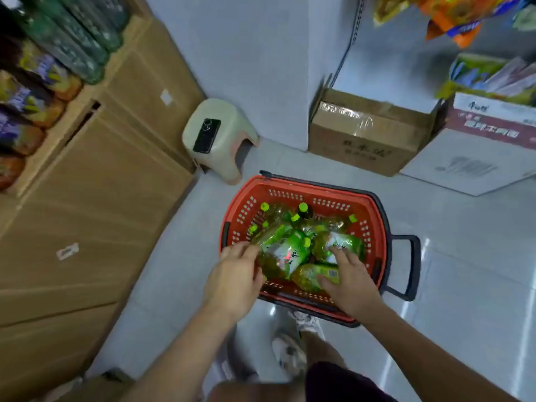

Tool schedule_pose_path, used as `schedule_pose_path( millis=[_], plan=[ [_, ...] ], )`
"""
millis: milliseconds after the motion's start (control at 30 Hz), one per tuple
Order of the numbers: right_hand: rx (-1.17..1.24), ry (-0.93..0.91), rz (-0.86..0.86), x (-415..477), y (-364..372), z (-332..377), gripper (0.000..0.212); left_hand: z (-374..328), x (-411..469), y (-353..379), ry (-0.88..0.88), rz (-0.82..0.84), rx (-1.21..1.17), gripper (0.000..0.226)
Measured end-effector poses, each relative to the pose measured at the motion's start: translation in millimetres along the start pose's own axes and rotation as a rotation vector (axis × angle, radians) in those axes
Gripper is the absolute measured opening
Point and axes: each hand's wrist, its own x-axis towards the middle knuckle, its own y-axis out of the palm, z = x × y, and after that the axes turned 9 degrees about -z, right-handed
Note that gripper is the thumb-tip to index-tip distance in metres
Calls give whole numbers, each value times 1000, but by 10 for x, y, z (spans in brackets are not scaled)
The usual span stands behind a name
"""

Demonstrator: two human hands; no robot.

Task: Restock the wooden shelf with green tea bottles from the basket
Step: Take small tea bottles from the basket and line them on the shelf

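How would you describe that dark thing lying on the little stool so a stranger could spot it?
Start at the red basket of green tea bottles on the floor, then look up and left to the pale plastic stool beside the wooden shelf. On its seat lies a phone. It is the only flat, black, glossy slab around, with round camera lenses at one end.

Left hand [235,275] reaching down, right hand [349,281] alongside, fingers [338,253] spread

No legible text on anything.
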Motion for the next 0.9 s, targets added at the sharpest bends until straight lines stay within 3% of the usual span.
schedule_pose_path(
  millis=[100,333,467,600,767,900],
  plan=[
    [12,49,-12,337,457,35,72,292,433,372,104,58,93,48],
    [97,362,-67,910,1321,198,91,799,1216,1245,262,271,164,57],
    [172,591,-113,1244,1772,279,96,1025,1632,1787,358,385,75,61],
    [265,803,-185,1579,2210,364,97,1249,1913,2167,446,397,-14,60],
    [273,808,-237,1719,2422,307,94,1411,1930,2378,598,474,-35,62],
    [242,779,-159,1744,2338,189,93,1388,2073,2412,695,468,-21,64]
  ],
)
